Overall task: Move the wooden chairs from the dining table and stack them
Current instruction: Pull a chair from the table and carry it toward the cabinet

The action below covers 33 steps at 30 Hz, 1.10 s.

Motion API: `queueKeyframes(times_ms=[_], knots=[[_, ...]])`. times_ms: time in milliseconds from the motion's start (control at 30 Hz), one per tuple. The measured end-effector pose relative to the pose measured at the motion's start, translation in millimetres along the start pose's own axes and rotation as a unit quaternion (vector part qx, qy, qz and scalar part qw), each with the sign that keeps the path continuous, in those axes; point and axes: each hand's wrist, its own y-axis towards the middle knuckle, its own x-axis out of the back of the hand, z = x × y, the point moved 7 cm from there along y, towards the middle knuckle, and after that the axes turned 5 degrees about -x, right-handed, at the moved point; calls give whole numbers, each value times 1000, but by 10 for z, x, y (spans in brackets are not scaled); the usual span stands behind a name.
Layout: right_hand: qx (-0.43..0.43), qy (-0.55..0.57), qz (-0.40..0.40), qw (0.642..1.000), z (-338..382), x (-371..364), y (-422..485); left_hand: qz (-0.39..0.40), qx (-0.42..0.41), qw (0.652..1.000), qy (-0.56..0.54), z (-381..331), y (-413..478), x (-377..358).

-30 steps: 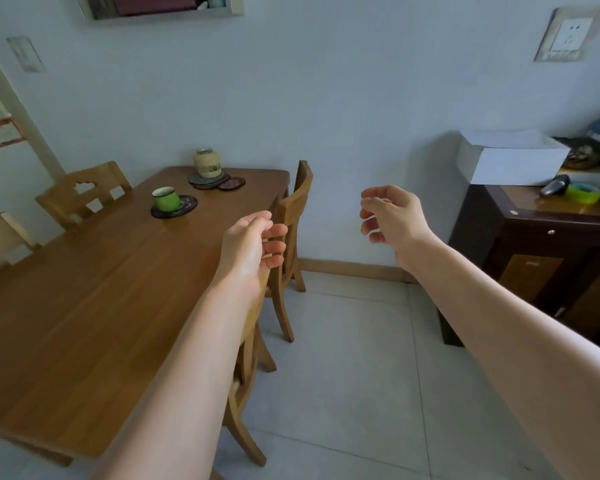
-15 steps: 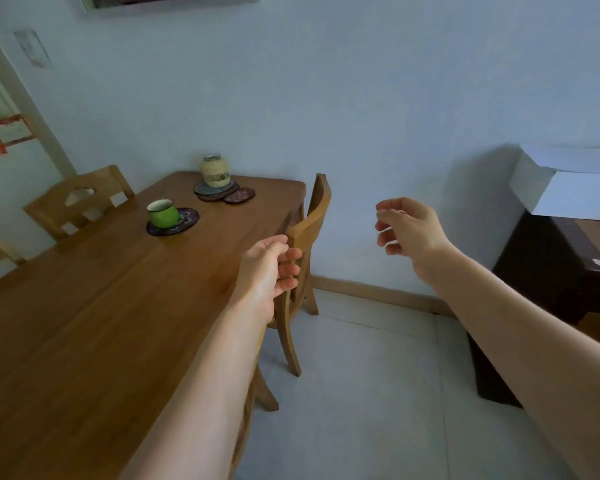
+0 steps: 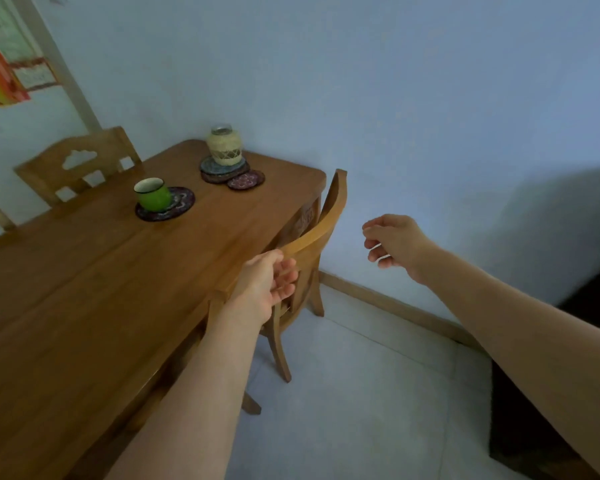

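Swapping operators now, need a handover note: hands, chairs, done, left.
Left hand: at the top rail of the near chair, fingers curling toward it; cannot tell if the grip is closed.
Right hand: open, empty, in the air right of that chair, touching nothing.
Chairs: near chair tucked against the right side of the dining table; a second chair stands on the table's far side.
On the table: green cup and a woven jar, both on coasters.
Done: no stack in view.
Left: pull the near chair out, fetch the others, stack them.
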Motion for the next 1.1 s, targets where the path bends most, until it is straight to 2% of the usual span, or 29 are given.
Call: queueKeyframes(times_ms=[233, 400, 500, 600, 867, 1100], knots=[[-109, 4, 45, 993, -188, -283, 904, -53, 124, 990, -41, 244, 860, -23], [-142, 18, 44, 989, -209, -531, 1535, -78, 154, 981, -93, 302, 1438, -48], [-168, 39, 16, 985, -243, -664, 1900, -112, 238, 947, -183, 455, 1631, -14], [-204, 57, -16, 977, -315, -771, 2172, -103, 297, 919, -239, 607, 1722, -16], [-243, 73, -18, 967, -452, -1009, 2465, -82, 363, 888, -270, 784, 1856, -25], [-237, 69, -26, 969, -510, -928, 2484, -93, 348, 881, -307, 857, 1788, -76]])
